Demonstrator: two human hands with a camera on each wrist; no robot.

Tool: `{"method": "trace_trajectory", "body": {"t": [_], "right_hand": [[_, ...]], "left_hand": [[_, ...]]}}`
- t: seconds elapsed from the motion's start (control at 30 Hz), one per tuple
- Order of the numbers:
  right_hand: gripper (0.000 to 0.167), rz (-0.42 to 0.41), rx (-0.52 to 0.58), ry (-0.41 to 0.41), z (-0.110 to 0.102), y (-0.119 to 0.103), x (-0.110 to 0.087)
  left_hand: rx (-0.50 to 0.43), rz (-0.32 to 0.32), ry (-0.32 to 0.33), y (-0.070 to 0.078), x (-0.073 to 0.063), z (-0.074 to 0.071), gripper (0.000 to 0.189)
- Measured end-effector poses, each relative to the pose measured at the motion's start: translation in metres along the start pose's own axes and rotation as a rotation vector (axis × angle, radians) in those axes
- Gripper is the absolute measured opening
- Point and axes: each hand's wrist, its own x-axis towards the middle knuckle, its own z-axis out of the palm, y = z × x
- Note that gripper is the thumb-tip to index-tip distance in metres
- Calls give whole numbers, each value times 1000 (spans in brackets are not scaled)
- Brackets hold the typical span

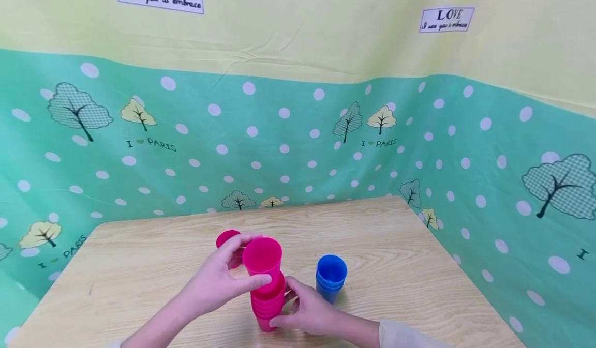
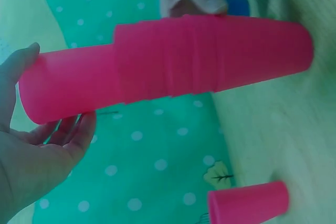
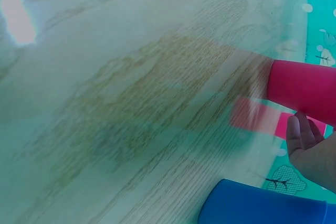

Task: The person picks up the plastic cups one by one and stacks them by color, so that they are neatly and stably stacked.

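My left hand (image 1: 219, 282) grips the top pink cup (image 1: 264, 259) between thumb and fingers. That cup sits partly down inside a stack of nested pink cups (image 1: 266, 306), its open rim facing up. Lower on the stack, my right hand (image 1: 311, 306) holds the side with curled fingers and thumb. In the left wrist view the long pink stack (image 2: 168, 59) shows several overlapping rims, with the left hand (image 2: 39, 145) at its upper cup. Behind the left hand stands a separate pink cup (image 1: 226, 237), partly hidden by the fingers.
A stack of blue cups (image 1: 331, 274) stands upright just right of the pink stack, close to my right hand. All rest on a wood-grain table (image 1: 396, 286). A green and yellow patterned curtain (image 1: 279, 146) hangs behind and along the right.
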Motion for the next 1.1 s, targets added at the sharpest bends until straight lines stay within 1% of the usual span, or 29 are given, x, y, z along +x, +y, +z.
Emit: {"method": "trace_trajectory", "body": {"t": [0.13,0.27,0.33,0.37,0.57,0.8,0.87,1.03,1.1], "right_hand": [[51,9,-2,-8,0,0,0],[49,-2,-2,-8,1,0,1],[49,-12,-3,-2,1,1,1],[50,-23,-7,3,2,1,1],[52,-26,-6,21,3,4,1],[52,5,5,20,3,4,1],[52,4,4,21,3,4,0],[52,-12,3,27,3,5,0],[52,-10,2,30,3,5,0]], "left_hand": [[60,43,-27,-12,-1,9,67],[105,83,-24,-24,-2,16,67],[107,88,-20,-30,-3,19,66],[107,95,-19,-33,-3,20,66],[74,102,-32,-47,-6,24,64],[33,99,-40,-54,-8,27,64],[29,114,-38,-56,-9,27,65],[18,183,-44,-64,-8,24,64],[3,193,-43,-67,-8,21,64]]}}
